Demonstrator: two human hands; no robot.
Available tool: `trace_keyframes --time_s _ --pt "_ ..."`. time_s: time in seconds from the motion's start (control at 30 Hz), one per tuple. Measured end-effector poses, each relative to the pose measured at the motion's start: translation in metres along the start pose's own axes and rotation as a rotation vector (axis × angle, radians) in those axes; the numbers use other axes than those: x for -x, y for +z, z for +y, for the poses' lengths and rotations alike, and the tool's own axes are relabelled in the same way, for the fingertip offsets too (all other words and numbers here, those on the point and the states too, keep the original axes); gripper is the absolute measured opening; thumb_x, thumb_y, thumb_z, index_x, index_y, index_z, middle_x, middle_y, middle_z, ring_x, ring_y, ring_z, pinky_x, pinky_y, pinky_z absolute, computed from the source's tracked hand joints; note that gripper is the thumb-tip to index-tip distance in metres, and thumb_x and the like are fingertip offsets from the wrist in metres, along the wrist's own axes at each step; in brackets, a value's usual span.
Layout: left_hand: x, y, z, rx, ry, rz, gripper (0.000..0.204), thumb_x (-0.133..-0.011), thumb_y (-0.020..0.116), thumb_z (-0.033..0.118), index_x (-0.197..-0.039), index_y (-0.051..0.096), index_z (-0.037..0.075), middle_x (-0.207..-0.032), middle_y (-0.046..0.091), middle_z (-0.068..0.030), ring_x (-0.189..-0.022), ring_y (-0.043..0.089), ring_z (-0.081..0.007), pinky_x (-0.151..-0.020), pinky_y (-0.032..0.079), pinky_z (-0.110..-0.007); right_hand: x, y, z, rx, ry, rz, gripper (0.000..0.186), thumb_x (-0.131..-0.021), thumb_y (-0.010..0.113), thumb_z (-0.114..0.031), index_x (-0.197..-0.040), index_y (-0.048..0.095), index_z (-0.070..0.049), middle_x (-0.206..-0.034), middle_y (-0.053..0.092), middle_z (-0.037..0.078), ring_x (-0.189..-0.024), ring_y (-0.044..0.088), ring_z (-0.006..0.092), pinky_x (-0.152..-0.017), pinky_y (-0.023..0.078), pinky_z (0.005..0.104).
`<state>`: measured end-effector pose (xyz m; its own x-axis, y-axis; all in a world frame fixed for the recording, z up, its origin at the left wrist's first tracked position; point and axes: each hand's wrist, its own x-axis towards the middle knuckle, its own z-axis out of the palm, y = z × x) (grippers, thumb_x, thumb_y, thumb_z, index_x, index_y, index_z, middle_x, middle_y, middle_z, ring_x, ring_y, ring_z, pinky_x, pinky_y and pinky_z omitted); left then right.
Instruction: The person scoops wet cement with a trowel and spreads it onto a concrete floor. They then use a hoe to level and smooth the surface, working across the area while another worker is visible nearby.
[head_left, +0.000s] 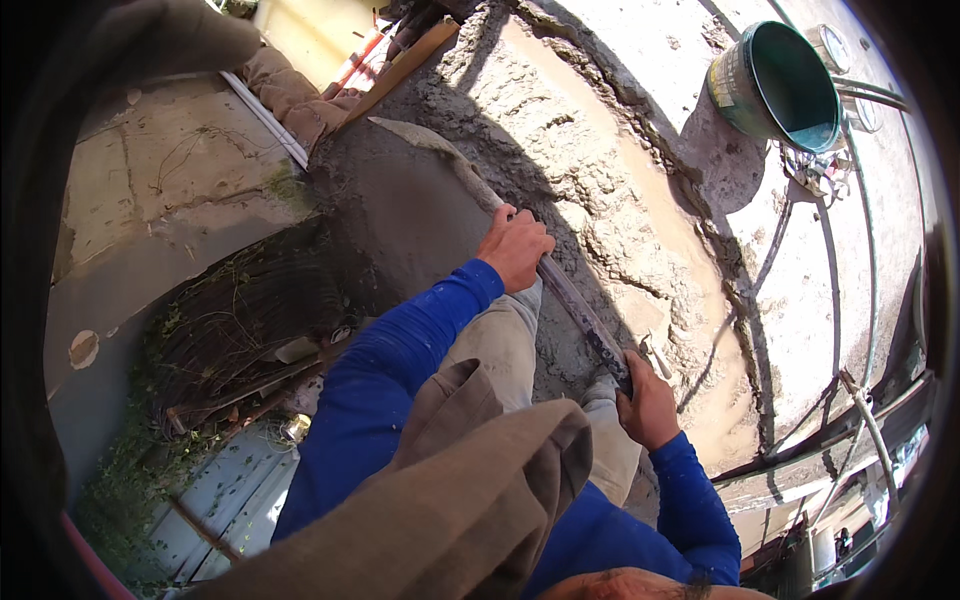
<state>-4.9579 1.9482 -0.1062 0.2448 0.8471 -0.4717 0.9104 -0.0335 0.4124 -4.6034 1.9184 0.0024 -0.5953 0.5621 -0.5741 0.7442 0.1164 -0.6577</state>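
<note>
Right hand (650,405) and left hand (515,245) grip straightedge (575,300) near slab edge (330,160).

We wear bright blue long sleeves that reach to the wrists of our bare left hand (516,245) and right hand (648,404), light khaki trousers, and a loose brown cloth hanging from our chest.

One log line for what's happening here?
left hand: grips straightedge | right hand: grips straightedge | under: wet mortar | nearby: green bucket
</note>
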Motion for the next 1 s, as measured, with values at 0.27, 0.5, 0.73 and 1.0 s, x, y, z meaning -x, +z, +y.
trace_keyframes --time_s 0.27,0.5,0.73,1.0 --pt "0.042 0.037 0.037 -0.032 0.054 -0.119 0.022 -0.084 0.069 0.008 -0.099 0.077 0.022 -0.102 0.068 -0.0002 -0.119 0.059 -0.0227 -0.116 0.032 -0.049 0.036 0.023 0.003 -0.214 0.229 -0.416 0.049 -0.081 0.073 -0.010 -0.122 0.049 0.001 -0.093 0.066 0.036 -0.098 0.064 0.0553 -0.084 0.050 0.0572" --pt "0.037 0.030 0.016 -0.004 0.066 -0.080 0.022 -0.085 0.068 0.008 -0.100 0.076 0.022 -0.106 0.067 0.0014 -0.123 0.058 -0.0213 -0.123 0.028 -0.052 0.028 0.033 -0.028 -0.312 0.232 -0.305 0.048 -0.079 0.074 -0.013 -0.121 0.055 0.004 -0.096 0.067 0.033 -0.097 0.064 0.0546 -0.085 0.051 0.0543" --pt "0.047 0.030 0.013 0.174 -0.007 0.267 0.028 -0.087 0.068 0.008 -0.112 0.072 0.018 -0.130 0.062 -0.0063 -0.137 0.052 -0.0269 -0.126 0.022 -0.059 0.024 0.039 -0.033 -0.324 0.182 -0.220 0.038 -0.084 0.073 -0.012 -0.111 0.050 0.001 -0.076 0.059 0.014 -0.064 0.062 0.0252 -0.063 0.050 0.0419" --pt "0.140 0.089 0.070 0.441 -0.263 -0.060 0.059 -0.086 0.075 0.018 -0.142 0.060 0.013 -0.143 0.052 -0.0157 -0.140 0.048 -0.0355 -0.121 0.031 -0.054 0.039 0.036 -0.015 -0.422 0.395 -0.174 0.048 -0.080 0.075 -0.019 -0.118 0.055 0.002 -0.085 0.063 0.031 -0.086 0.063 0.0545 -0.077 0.050 0.0553"
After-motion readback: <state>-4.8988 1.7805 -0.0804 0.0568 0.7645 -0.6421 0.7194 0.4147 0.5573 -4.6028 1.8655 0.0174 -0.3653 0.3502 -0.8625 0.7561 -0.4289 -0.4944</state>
